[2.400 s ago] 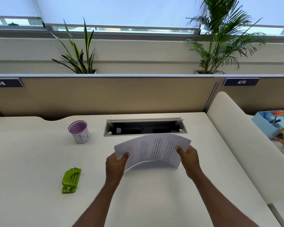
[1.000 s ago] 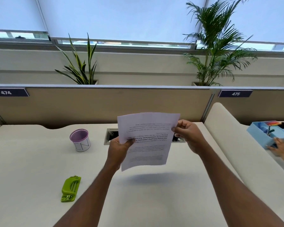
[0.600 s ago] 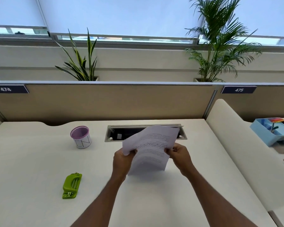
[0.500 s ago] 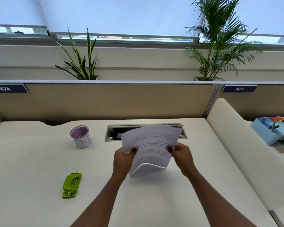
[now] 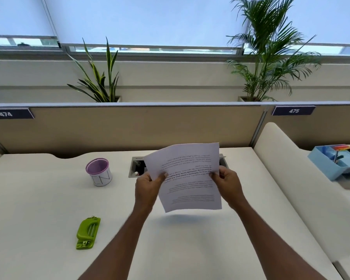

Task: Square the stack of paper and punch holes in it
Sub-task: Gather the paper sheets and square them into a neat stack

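Above the white worktop [image 5: 38, 209], both hands hold the paper [image 5: 187, 176] upright in the air, its bottom edge clear of the surface with a soft shadow beneath it. Left hand [image 5: 148, 186] is clamped on the left edge of the sheets, thumb on the near face and fingers behind. Right hand [image 5: 227, 184] is clamped on the right edge the same way. Printed text on the near face reads upside down. Top left corner of the paper bows slightly, and the sheets hide most of the cable tray [image 5: 135, 166] sunk into the worktop behind them.

Well to the left and nearer the person, the green punch [image 5: 88, 233] lies flat on the worktop, touched by neither hand. Farther back on the left stands a white cup [image 5: 99, 172] with a purple rim. A tan divider [image 5: 109, 128] runs along the back, with two plants behind it. On the next worktop to the right sits a blue organiser [image 5: 335, 160].
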